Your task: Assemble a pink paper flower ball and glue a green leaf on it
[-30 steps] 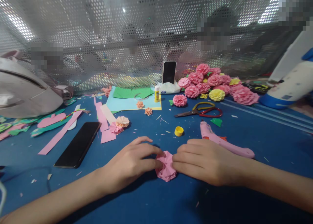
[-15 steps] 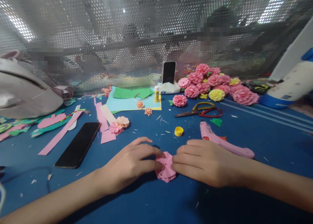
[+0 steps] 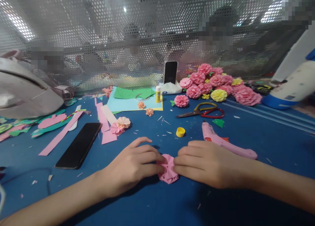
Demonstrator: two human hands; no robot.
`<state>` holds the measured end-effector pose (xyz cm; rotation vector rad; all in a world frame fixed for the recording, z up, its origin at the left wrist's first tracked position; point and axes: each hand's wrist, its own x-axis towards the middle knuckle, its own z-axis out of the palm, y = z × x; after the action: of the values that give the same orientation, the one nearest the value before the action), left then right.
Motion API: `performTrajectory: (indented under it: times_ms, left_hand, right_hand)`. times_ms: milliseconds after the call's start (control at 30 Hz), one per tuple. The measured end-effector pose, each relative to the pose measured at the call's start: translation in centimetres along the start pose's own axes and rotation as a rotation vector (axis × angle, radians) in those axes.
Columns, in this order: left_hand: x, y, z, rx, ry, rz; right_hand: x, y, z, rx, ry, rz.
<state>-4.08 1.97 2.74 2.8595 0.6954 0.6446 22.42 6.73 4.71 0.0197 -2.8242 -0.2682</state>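
Note:
A pink folded paper flower [image 3: 169,173] lies on the blue table [image 3: 152,206] in front of me. My left hand [image 3: 130,167] pinches its left edge with closed fingers. From the right, my right hand [image 3: 204,162] presses its fingertips together on the flower's other edge. Both forearms rest low over the table. Most of the flower's top is covered by my fingertips.
A pink glue gun [image 3: 225,144] lies just behind my right hand, a yellow cap [image 3: 180,132] and scissors [image 3: 200,111] beyond. A black phone [image 3: 78,145] lies left. Paper strips [image 3: 103,121], small rosettes [image 3: 120,124], a glue stick [image 3: 157,94] and a heap of paper flowers [image 3: 214,84] sit farther back before a perforated screen.
My fingers have closed in slightly on the flower, covering more of its top. Otherwise both hands stay in place.

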Motion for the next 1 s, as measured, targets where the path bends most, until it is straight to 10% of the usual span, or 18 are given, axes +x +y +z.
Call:
performTrajectory:
  times_ms: [600,833,1000]
  left_hand:
    - [-0.3,-0.4,0.9,-0.109,0.008,-0.051]
    - [1.0,1.6,1.1,-0.312,0.101,-0.66]
    - [2.0,1.8,1.3,-0.296,-0.072,-0.739]
  right_hand:
    - [-0.2,0.1,0.8,0.203,-0.053,0.129]
    - [0.2,-0.5,0.2,0.171,-0.043,0.18]
    - [0.1,-1.1,-0.5,0.273,0.042,0.393]
